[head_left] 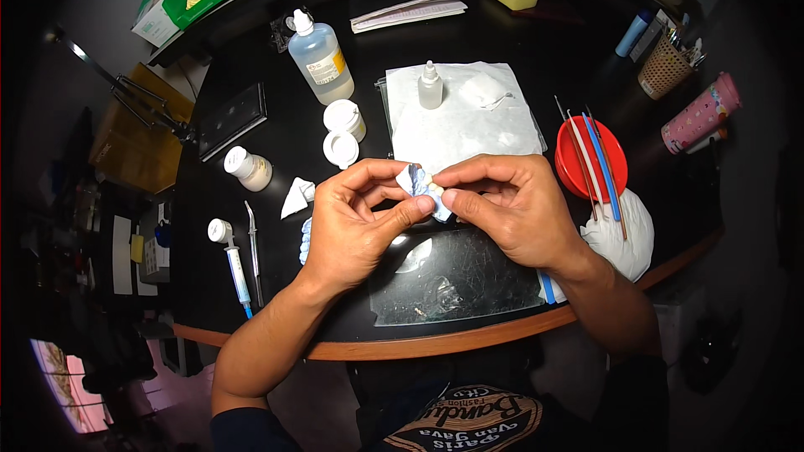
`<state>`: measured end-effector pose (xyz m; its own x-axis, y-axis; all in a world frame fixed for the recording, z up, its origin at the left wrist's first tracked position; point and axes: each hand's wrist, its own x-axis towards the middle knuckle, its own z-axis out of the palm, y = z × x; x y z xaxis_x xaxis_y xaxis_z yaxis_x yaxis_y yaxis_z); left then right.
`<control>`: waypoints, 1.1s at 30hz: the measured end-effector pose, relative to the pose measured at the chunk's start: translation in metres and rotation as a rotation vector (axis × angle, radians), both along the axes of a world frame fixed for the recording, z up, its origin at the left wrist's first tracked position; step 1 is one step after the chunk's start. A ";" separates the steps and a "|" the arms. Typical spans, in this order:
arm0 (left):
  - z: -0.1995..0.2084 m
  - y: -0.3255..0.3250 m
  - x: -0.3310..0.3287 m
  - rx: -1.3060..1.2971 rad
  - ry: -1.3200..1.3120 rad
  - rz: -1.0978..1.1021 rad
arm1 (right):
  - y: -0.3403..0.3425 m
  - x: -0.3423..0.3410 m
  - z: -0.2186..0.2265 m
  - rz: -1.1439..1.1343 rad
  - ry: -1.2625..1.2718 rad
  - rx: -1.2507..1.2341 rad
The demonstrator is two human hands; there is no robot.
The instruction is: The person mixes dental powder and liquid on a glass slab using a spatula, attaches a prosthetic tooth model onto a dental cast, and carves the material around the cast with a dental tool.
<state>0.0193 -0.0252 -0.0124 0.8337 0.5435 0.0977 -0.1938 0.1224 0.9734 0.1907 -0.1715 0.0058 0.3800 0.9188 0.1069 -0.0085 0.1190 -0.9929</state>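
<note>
The table [276,226] top is glossy black with a wooden edge. A smooth glass slab [456,280] reflects light. The tissue [461,121] is matt white paper. The bottle [321,57] is translucent plastic; the bowl [574,172] is shiny red plastic; the basket [664,71] looks woven.

One head-worn fisheye view looks steeply down from just above the black tabletop [276,130], facing forward across it. Both hands sit close, at the picture's centre; forearms enter from the lower edge. Straight edges bend toward the dark rim.
</note>
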 end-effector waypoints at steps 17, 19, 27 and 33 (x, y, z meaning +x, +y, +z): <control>0.005 -0.002 -0.004 -0.099 0.032 -0.061 | 0.002 -0.006 0.000 -0.129 -0.203 0.157; 0.005 -0.002 -0.004 -0.083 0.049 -0.056 | 0.002 -0.003 0.002 -0.213 -0.308 0.164; 0.008 0.001 -0.003 -0.177 0.059 -0.030 | -0.005 0.014 0.006 -0.153 -0.770 -0.248; 0.008 0.001 -0.003 -0.200 0.079 -0.055 | -0.007 0.010 -0.001 -0.098 -0.910 -0.294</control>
